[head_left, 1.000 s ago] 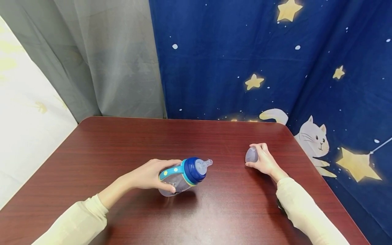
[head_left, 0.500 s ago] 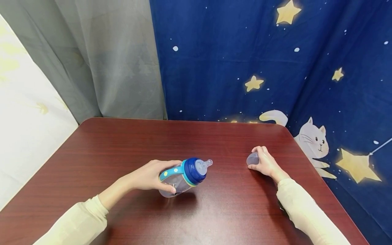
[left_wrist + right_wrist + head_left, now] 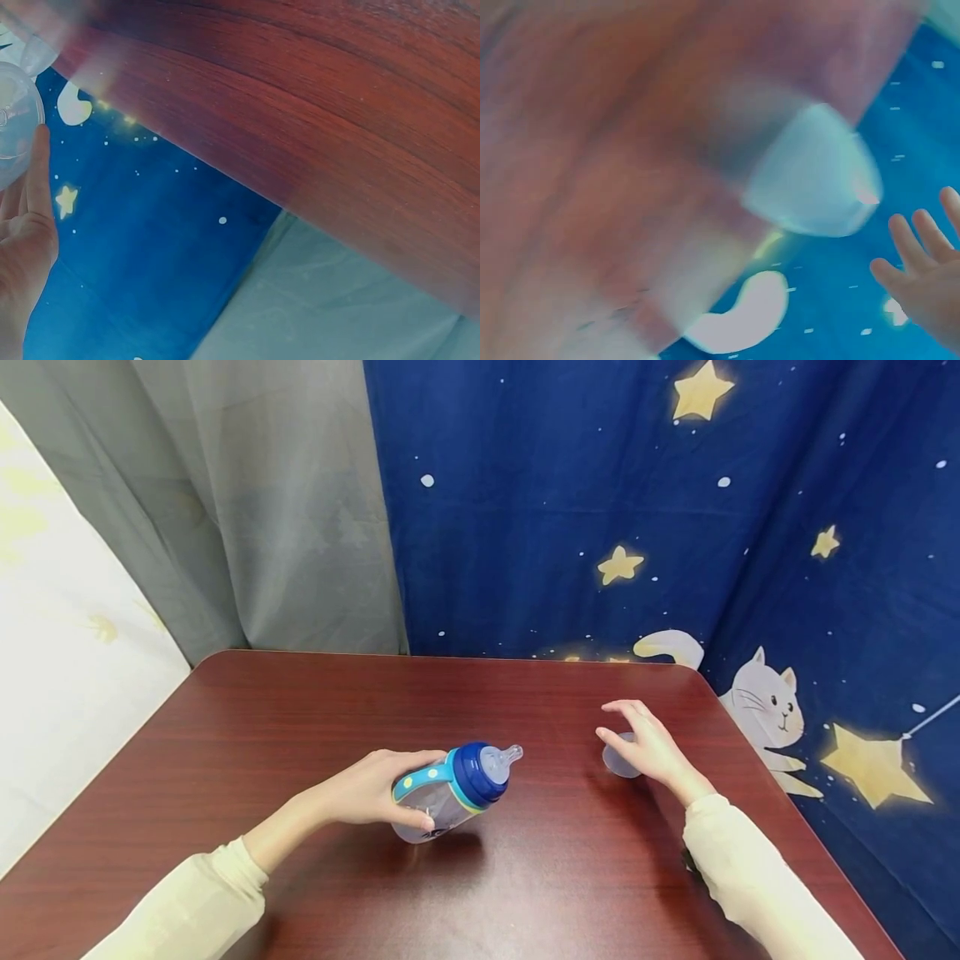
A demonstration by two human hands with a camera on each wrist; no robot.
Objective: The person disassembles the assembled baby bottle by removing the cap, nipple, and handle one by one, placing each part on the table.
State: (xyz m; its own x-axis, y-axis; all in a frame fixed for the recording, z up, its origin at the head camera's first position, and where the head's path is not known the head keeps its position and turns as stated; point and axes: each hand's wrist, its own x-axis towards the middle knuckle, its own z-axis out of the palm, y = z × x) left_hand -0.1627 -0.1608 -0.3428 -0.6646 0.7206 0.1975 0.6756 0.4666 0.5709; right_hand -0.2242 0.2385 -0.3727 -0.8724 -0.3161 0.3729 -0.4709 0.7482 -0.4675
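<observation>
My left hand (image 3: 371,789) grips a clear baby bottle (image 3: 480,777) with a dark blue collar, a light blue dotted handle and a clear teat. The bottle leans to the right, close over the table, its teat uncovered. In the left wrist view, the clear bottle base (image 3: 15,124) shows beside the fingers at the left edge. On the right of the table stands a translucent domed bottle cap (image 3: 617,764). Above and beside it is my right hand (image 3: 654,750), fingers spread and holding nothing. The right wrist view shows the cap (image 3: 817,176) apart from the hand (image 3: 930,277).
The dark red wooden table (image 3: 375,693) reaches back to a grey curtain (image 3: 300,527) and a blue star-patterned curtain (image 3: 525,527). A pale cloth (image 3: 75,652) hangs at the left.
My right hand has lowered the cap to the table and let go of it; its fingers have spread and lifted off. The left hand and bottle have hardly moved.
</observation>
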